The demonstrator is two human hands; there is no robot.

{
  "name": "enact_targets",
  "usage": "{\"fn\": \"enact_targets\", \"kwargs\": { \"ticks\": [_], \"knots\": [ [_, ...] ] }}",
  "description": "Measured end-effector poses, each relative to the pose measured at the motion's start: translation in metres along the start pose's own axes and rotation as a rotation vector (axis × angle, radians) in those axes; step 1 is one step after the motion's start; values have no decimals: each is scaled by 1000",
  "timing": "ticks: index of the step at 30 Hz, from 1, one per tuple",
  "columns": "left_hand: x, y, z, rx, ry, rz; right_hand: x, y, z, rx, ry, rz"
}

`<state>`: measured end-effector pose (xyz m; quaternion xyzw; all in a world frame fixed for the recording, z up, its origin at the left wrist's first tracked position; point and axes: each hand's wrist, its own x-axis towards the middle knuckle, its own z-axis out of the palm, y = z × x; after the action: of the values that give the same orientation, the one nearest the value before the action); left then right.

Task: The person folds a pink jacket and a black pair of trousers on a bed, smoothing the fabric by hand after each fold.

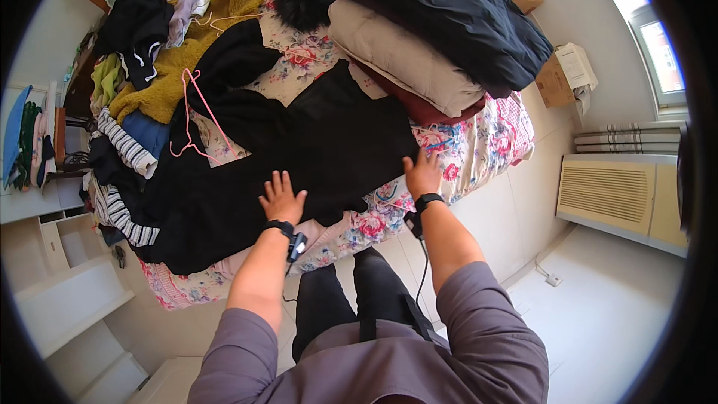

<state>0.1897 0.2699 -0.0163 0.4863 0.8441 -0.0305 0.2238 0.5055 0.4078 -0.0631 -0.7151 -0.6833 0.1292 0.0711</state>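
Note:
A large black garment (pixel 331 140) lies spread over the floral bed cover (pixel 449 165) in front of me. My left hand (pixel 282 199) rests flat on its near part, fingers apart. At the garment's right edge is my right hand (pixel 422 174), fingers spread and holding nothing; whether it presses on the cloth or the cover I cannot tell. A pink clothes hanger (pixel 210 115) lies across the black cloth to the left. Close to my right hand, blue hangers (pixel 443 145) lie on the cover. Both wrists wear black bands with small cabled devices.
Folded coats, one black (pixel 449 17) and one beige (pixel 398 50), are stacked at the far right. A mustard fleece (pixel 168 70) and a heap of mixed clothes lie at the left. Cardboard boxes (pixel 561 78) and an air conditioner (pixel 608 188) stand right; white shelving (pixel 67 292) stands left.

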Motion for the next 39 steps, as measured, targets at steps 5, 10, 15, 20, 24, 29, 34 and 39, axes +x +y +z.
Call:
{"fn": "enact_targets", "kwargs": {
  "ticks": [5,10,15,20,24,29,34,39],
  "knots": [
    [-11,39,-36,-21,130,257,-3,-3,-29,135,190,-89],
    [-27,88,-8,-20,59,446,-28,-89,-39,157,-54,-640],
    [-43,-6,12,45,-94,75,-33,-28,-26,-41,-164,-308],
    [-42,-18,-17,40,-40,31,-16,28,-7,280,105,182],
    [-48,45,-19,-127,120,358,-3,13,21,1229,-425,1024],
    [-66,-15,24,-101,-26,111,10,23,43,1663,-440,1224],
    [-70,-49,-4,-88,162,2,15,20,12,1984,-690,929],
    [-74,-67,22,-161,8,-15,7,-32,-32,1960,-648,703]
  ]
}}
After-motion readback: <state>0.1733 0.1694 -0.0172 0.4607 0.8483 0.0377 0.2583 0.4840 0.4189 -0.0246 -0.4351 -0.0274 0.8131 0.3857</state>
